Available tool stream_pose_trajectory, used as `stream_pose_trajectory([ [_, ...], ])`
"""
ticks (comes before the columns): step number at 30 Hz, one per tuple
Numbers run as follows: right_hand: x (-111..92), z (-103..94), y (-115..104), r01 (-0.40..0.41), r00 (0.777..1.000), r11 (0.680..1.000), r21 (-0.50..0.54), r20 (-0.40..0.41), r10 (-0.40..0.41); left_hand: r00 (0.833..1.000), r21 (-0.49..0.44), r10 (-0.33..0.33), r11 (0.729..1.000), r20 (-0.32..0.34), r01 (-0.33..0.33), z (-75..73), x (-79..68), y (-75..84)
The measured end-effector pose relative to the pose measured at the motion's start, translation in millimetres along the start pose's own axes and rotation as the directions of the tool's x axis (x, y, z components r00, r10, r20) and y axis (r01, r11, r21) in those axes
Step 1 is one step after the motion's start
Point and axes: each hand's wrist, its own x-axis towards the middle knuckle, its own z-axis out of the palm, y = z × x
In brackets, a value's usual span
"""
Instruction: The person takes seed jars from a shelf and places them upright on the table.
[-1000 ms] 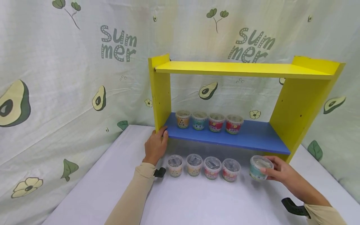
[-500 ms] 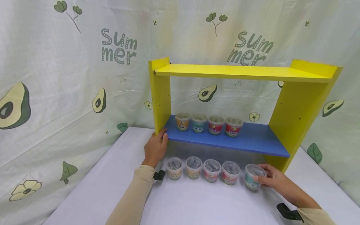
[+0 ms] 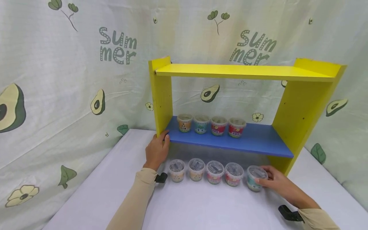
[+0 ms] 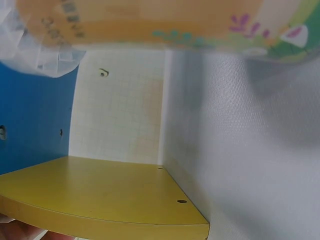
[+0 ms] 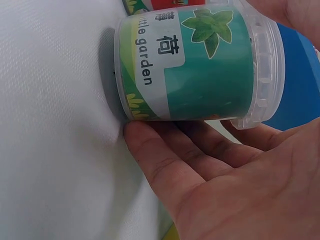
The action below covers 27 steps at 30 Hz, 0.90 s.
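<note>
one teal tub (image 3: 251, 182): axis vertical (lid (image 3: 257, 172) up)

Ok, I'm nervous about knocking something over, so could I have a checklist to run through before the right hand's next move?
1. Right hand has hold of the teal cup: ok, thumb and fingers are round it.
2. Teal cup's lid on: ok, a clear lid covers it.
3. Teal cup's base flat on the table: cannot tell.
4. Free room on both sides of the teal cup: not ok, a pink cup stands close beside it.
5. Left hand on the shelf unit: ok, it grips the left end.
6. Four cups on the blue board upright: ok.
</note>
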Motion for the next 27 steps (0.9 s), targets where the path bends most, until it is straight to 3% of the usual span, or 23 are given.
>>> stream_pose_trajectory([
  [10, -1.6, 2.0, 0.2, 0.026, 1.0, 1.0, -0.015, -0.013, -0.026, 1.0, -0.003, -0.002, 1.0, -0.004, 0.002, -1.3, -0.7, 2.1],
  [19, -2.5, 7.3, 0.3, -0.01, 1.0, 1.0, -0.009, -0.013, 0.01, 1.0, -0.009, -0.017, 1.0, 0.011, 0.017, 0.6, -4.5, -1.2],
  [27, -3.9, 7.8, -2.6, 0.025, 1.0, 1.0, -0.01, -0.009, -0.025, 1.0, -0.001, -0.017, 1.0, -0.014, 0.017, -1.9, -4.0, 1.3],
])
